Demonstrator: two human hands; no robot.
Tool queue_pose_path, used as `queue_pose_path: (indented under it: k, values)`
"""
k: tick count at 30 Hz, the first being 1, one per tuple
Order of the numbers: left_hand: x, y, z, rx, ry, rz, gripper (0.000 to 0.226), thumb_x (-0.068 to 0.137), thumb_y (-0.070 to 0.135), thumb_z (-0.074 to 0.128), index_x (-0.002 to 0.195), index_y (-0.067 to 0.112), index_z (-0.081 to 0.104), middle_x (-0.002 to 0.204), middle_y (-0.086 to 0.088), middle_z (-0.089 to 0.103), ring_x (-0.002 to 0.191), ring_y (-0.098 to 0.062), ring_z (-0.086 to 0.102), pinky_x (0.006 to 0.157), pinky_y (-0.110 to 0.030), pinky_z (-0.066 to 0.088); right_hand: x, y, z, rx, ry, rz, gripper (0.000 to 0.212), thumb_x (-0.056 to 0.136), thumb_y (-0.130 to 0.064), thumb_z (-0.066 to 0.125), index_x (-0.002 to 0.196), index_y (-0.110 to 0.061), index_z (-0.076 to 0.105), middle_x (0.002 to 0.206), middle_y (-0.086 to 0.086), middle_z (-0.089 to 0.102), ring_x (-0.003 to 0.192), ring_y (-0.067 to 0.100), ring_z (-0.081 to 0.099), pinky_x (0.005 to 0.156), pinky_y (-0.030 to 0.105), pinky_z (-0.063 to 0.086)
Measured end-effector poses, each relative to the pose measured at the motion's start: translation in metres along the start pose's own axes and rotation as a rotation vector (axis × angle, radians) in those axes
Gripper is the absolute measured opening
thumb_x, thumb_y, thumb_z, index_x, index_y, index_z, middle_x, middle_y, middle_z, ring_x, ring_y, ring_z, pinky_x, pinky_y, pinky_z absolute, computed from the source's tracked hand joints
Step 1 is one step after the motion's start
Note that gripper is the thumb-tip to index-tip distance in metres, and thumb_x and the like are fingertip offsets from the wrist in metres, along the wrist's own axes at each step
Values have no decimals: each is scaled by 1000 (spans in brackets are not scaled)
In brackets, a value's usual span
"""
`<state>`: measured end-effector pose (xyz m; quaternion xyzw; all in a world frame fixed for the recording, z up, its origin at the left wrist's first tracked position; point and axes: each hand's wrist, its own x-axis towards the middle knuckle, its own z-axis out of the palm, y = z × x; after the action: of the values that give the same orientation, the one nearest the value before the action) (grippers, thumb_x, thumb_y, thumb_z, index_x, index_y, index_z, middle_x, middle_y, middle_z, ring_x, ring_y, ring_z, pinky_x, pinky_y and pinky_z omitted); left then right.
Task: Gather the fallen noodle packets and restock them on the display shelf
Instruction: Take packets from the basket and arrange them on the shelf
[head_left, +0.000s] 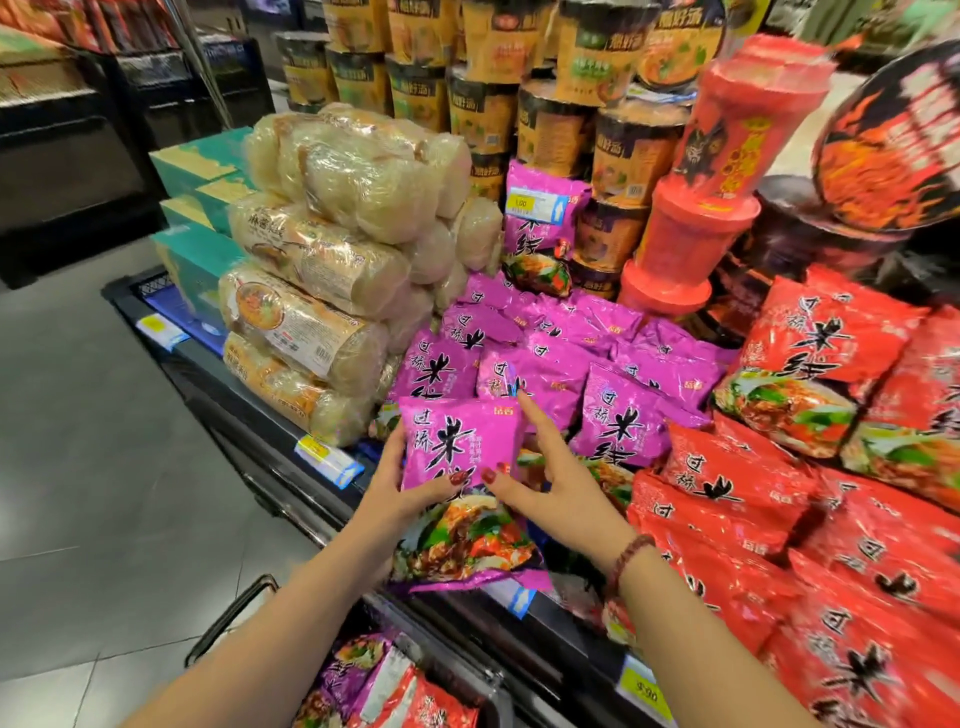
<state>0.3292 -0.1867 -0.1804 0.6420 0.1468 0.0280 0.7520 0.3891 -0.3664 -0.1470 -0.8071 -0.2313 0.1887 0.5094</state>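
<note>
Purple plastic noodle packet (460, 467) with black characters, held upright over the front lip of the black display shelf (249, 410), its bottom end overhanging the edge. It sits right in front of the pile of matching purple packets (571, 353) on the shelf.

Left hand (395, 499) grips the packet's left side, thumb curled onto the front, fingers behind. Right hand (550, 483) is mostly spread: thumb tip touches the packet front, index finger straight up along its right edge, other fingers fanned away and holding nothing. Dark red bead bracelet (628, 564) on the right wrist.

Red plastic noodle packets (779, 519) are heaped to the right of the purple ones. Clear-wrapped pale noodle bundles (332, 260) are stacked to the left. Orange-and-black noodle cups (545, 104) and red noodle cups (711, 171) stand behind. Yellow price tags (324, 457) line the shelf edge.

Bottom of frame: a black-handled basket (228, 618) with loose purple and red packets (363, 675) inside. Grey tile floor (78, 441) to the left.
</note>
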Motion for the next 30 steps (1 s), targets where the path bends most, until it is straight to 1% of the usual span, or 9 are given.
queue_pose_path:
  k: [3, 6, 8, 10, 13, 22, 25, 28, 30]
  values:
    - [13, 1, 28, 114, -133, 4, 89, 81, -12, 68, 141, 31, 20, 121, 28, 42, 80, 30, 52, 66, 0, 43, -16, 5, -20, -113, 110, -14, 91, 80, -33, 77, 143, -52, 14, 149, -20, 29, 137, 2, 30, 114, 32, 29]
    - [36, 2, 52, 357, -258, 52, 99, 81, 0, 74, 152, 28, 10, 143, 24, 23, 123, 17, 35, 79, 7, 33, -24, 12, -39, -265, 209, 63, 96, 79, -35, 77, 148, -44, 12, 149, -2, 38, 134, 16, 40, 108, 30, 34]
    - [52, 5, 69, 494, -307, 56, 104, 81, 10, 77, 154, 23, 5, 142, 21, 16, 134, 6, 21, 84, 8, 24, -25, 18, -48, -396, 247, 148, 100, 81, -34, 74, 151, -42, 3, 147, 11, 39, 114, 24, 53, 99, 30, 39]
    - [66, 6, 88, 580, -335, 60, 103, 82, 16, 76, 155, 18, 3, 151, 14, 18, 132, 3, 20, 93, 0, 22, -22, 24, -56, -519, 259, 231, 106, 83, -34, 73, 151, -40, -8, 142, 21, 38, 84, 21, 58, 87, 31, 44]
    - [80, 0, 109, 674, -315, 97, 102, 84, 22, 76, 155, 17, 2, 159, 0, 21, 142, -11, 25, 99, -11, 19, -19, 33, -66, -619, 254, 269, 114, 82, -37, 73, 150, -35, -17, 137, 24, 36, 70, 20, 53, 77, 30, 47]
    - [97, -23, 120, 827, -246, 241, 114, 80, 37, 77, 154, 19, -9, 163, -3, 2, 149, -13, 0, 115, -25, 7, -4, 58, -67, -917, 365, 338, 115, 82, -33, 75, 148, -36, -19, 135, 21, 33, 90, 29, 61, 70, 35, 52]
    - [96, -28, 105, 967, -181, 562, 119, 77, 52, 72, 152, 19, -14, 162, 0, -8, 145, -2, -15, 118, -18, -2, -5, 58, -66, -962, 417, 293, 117, 75, -37, 80, 151, -37, -9, 121, 12, 34, 96, 26, 51, 74, 33, 50]
    - [102, -43, 86, 1194, -292, 915, 124, 68, 69, 66, 155, 15, -4, 163, 0, -12, 150, -22, -5, 122, -38, 10, -7, 58, -64, -1130, 552, 269, 120, 53, -43, 91, 151, -30, 22, 120, 15, 40, 107, 31, 42, 83, 39, 47]
    - [108, -48, 80, 1331, -371, 980, 125, 66, 68, 71, 155, 23, -5, 163, 1, -13, 150, -27, -4, 119, -49, 18, -6, 59, -65, -1194, 614, 204, 122, 42, -45, 93, 147, -24, 35, 140, 21, 37, 128, 37, 33, 99, 47, 41]
